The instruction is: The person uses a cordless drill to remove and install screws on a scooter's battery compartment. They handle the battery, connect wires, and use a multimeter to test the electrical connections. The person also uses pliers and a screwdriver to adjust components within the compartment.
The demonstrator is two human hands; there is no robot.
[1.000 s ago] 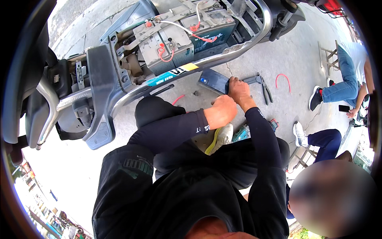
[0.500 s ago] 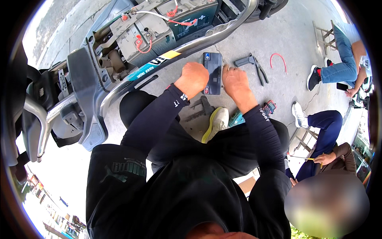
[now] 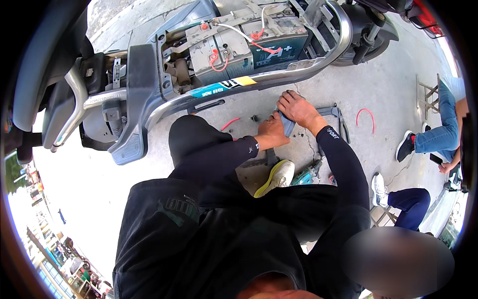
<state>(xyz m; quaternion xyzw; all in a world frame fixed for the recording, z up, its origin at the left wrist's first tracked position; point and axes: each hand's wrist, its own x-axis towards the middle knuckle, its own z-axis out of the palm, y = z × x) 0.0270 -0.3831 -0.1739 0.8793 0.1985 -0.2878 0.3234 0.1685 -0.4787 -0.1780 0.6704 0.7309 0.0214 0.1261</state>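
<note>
My left hand [image 3: 273, 131] and my right hand [image 3: 300, 111] are closed on a small grey-black battery [image 3: 285, 123] above the concrete floor. The left hand grips its near left side, the right its far right side. The battery stands tilted, and my fingers hide much of it; its terminals do not show. Just right of my right hand lies a pair of pliers [image 3: 342, 126] with dark handles. Beyond my hands, larger batteries [image 3: 224, 54] with red and white wires sit in the open frame of an electric scooter [image 3: 234, 84].
A curved red wire [image 3: 366, 118] lies on the floor to the right, and a short red piece [image 3: 230, 123] to the left. Near my light shoe [image 3: 277, 177] is a teal power tool [image 3: 306, 174]. Two people sit at the right; one holds a phone [image 3: 436, 159].
The battery has turned from showing its terminal face to a tilted side, and my hands have come closer together around it. The view has shifted, so the scooter appears farther right.
</note>
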